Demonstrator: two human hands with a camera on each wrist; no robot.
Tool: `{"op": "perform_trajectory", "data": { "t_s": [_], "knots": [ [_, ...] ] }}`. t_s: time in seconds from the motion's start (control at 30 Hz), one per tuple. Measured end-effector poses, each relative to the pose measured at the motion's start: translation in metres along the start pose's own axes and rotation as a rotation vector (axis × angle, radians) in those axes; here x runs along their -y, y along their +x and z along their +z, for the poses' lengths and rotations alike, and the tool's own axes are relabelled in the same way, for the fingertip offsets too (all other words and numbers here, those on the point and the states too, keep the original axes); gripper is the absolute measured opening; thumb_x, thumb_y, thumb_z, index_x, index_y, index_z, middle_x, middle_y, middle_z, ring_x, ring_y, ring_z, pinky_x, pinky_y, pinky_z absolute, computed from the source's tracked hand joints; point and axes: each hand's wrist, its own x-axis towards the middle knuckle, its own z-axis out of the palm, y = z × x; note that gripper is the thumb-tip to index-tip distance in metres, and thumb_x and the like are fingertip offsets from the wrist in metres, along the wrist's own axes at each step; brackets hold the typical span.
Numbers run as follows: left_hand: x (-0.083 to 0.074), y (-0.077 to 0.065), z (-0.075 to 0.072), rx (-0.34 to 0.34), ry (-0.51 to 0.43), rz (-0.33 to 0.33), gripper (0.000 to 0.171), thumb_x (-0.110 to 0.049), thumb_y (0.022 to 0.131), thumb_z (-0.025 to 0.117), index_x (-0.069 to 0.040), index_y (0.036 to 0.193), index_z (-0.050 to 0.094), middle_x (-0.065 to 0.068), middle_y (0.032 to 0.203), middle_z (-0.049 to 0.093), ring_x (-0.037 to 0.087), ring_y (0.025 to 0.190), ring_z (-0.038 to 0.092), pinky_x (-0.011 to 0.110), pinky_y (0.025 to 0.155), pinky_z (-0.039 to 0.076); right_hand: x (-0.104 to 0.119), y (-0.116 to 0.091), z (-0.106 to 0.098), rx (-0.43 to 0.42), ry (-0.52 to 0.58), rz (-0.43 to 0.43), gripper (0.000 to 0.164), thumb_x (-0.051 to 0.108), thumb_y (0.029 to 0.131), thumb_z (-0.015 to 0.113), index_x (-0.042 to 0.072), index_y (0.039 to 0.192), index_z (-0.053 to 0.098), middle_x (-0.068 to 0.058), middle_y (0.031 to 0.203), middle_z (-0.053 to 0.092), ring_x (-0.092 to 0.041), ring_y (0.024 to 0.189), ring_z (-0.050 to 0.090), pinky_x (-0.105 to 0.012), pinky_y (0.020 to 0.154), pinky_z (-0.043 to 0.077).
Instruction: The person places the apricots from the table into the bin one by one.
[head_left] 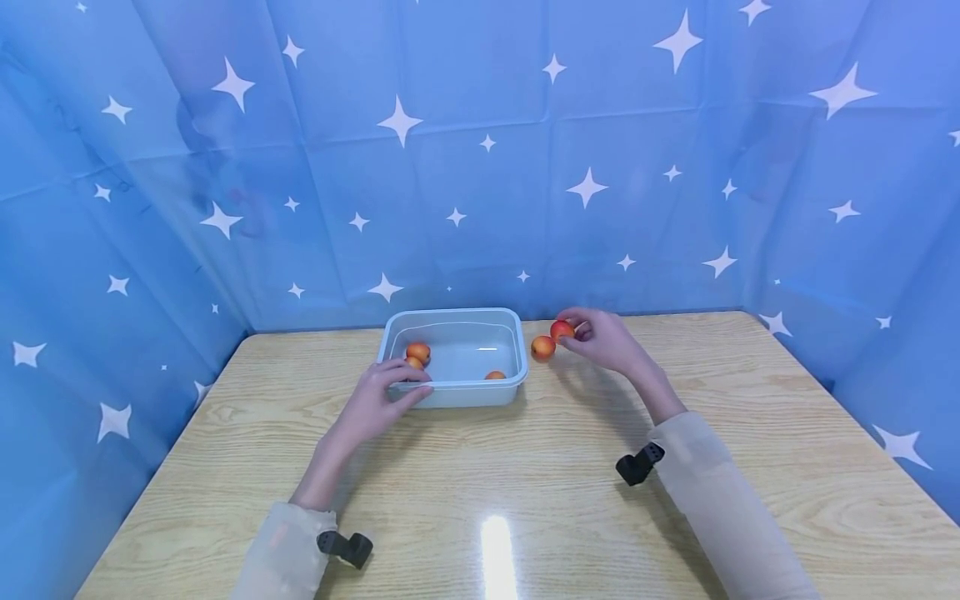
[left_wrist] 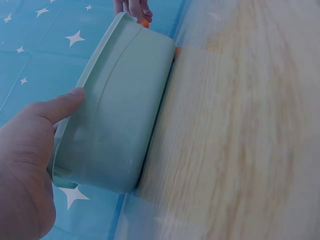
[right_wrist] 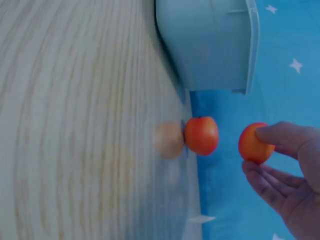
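Note:
My right hand (head_left: 609, 340) pinches a small round orange-red fruit (right_wrist: 254, 143) between thumb and fingers, held just above the table. Beside it a second, similar fruit (right_wrist: 201, 135) rests on the table, to the right of a pale blue-green plastic tub (head_left: 480, 395). My left hand (head_left: 375, 402) grips the near left part of the tub's rim, its thumb (left_wrist: 65, 104) on the outer wall and the fingers over the inside. In the tub lie an orange fruit (head_left: 418, 352) and another fruit (head_left: 414, 363) at the left, plus one more (head_left: 495, 375) partly hidden by the front wall.
The wood-grain table (head_left: 480, 467) reaches back to a blue curtain (head_left: 480, 167) with white stars, close behind the tub. Small black wrist cameras sit on both sleeves. A bright light reflection (head_left: 497, 554) shows near the front.

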Motion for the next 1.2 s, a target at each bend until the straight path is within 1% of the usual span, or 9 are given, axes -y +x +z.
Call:
{"op": "perform_trajectory", "data": {
  "t_s": [0.17, 0.47, 0.67, 0.77, 0.9, 1.13, 1.2],
  "knots": [
    [0.0, 0.001, 0.0, 0.004, 0.0, -0.002, 0.014, -0.015, 0.087, 0.081, -0.013, 0.1, 0.078, -0.006, 0.097, 0.068, 0.018, 0.095, 0.061, 0.044, 0.09, 0.046, 0.012, 0.001, -0.002, -0.022, 0.003, -0.036, 0.035, 0.008, 0.091, 0.073, -0.001, 0.124, 0.066, -0.018, 0.107, 0.069, -0.031, 0.092, 0.068, -0.044, 0.08, 0.057],
    [0.0, 0.001, -0.001, 0.006, -0.002, 0.0, 0.015, -0.016, 0.087, 0.081, -0.012, 0.101, 0.078, -0.006, 0.097, 0.069, 0.018, 0.095, 0.061, 0.044, 0.089, 0.044, 0.039, 0.002, -0.003, -0.047, 0.007, -0.099, 0.036, 0.008, 0.091, 0.073, 0.0, 0.126, 0.066, -0.016, 0.114, 0.069, -0.029, 0.091, 0.067, -0.045, 0.083, 0.056],
    [0.001, 0.001, 0.0, 0.0, 0.003, 0.005, 0.015, -0.015, 0.087, 0.082, -0.012, 0.1, 0.078, -0.006, 0.097, 0.069, 0.018, 0.095, 0.061, 0.044, 0.089, 0.045, 0.057, 0.003, 0.0, -0.063, -0.005, -0.157, 0.036, 0.008, 0.091, 0.074, 0.001, 0.125, 0.066, -0.014, 0.108, 0.068, -0.025, 0.088, 0.065, -0.043, 0.082, 0.055],
    [0.001, 0.001, 0.0, -0.003, 0.007, 0.009, 0.015, -0.015, 0.087, 0.082, -0.012, 0.1, 0.078, -0.006, 0.097, 0.069, 0.017, 0.095, 0.061, 0.044, 0.089, 0.045, 0.064, 0.003, 0.003, -0.062, 0.0, -0.179, 0.037, 0.011, 0.091, 0.076, 0.002, 0.125, 0.067, -0.013, 0.105, 0.068, -0.024, 0.087, 0.064, -0.044, 0.081, 0.056],
    [0.001, 0.002, 0.0, -0.002, 0.005, 0.015, 0.015, -0.015, 0.087, 0.082, -0.012, 0.1, 0.078, -0.006, 0.097, 0.069, 0.017, 0.094, 0.062, 0.044, 0.09, 0.046, 0.073, 0.003, 0.007, -0.054, 0.015, -0.2, 0.036, 0.012, 0.091, 0.077, 0.004, 0.125, 0.067, -0.012, 0.108, 0.067, -0.024, 0.088, 0.064, -0.046, 0.081, 0.056],
    [0.001, 0.001, 0.0, 0.004, -0.003, 0.001, 0.015, -0.016, 0.087, 0.081, -0.012, 0.101, 0.078, -0.006, 0.098, 0.069, 0.017, 0.096, 0.062, 0.045, 0.091, 0.046, 0.083, 0.004, 0.015, -0.034, 0.019, -0.204, 0.037, 0.01, 0.091, 0.076, 0.005, 0.126, 0.067, -0.012, 0.112, 0.065, -0.023, 0.089, 0.064, -0.041, 0.079, 0.056],
    [0.001, 0.0, 0.0, 0.006, -0.004, -0.005, 0.015, -0.016, 0.087, 0.081, -0.012, 0.101, 0.078, -0.006, 0.098, 0.069, 0.018, 0.096, 0.062, 0.046, 0.09, 0.046, 0.085, 0.004, 0.017, -0.028, 0.031, -0.212, 0.037, 0.008, 0.091, 0.077, 0.004, 0.126, 0.067, -0.012, 0.112, 0.065, -0.023, 0.088, 0.063, -0.042, 0.079, 0.056]
  ]
}}
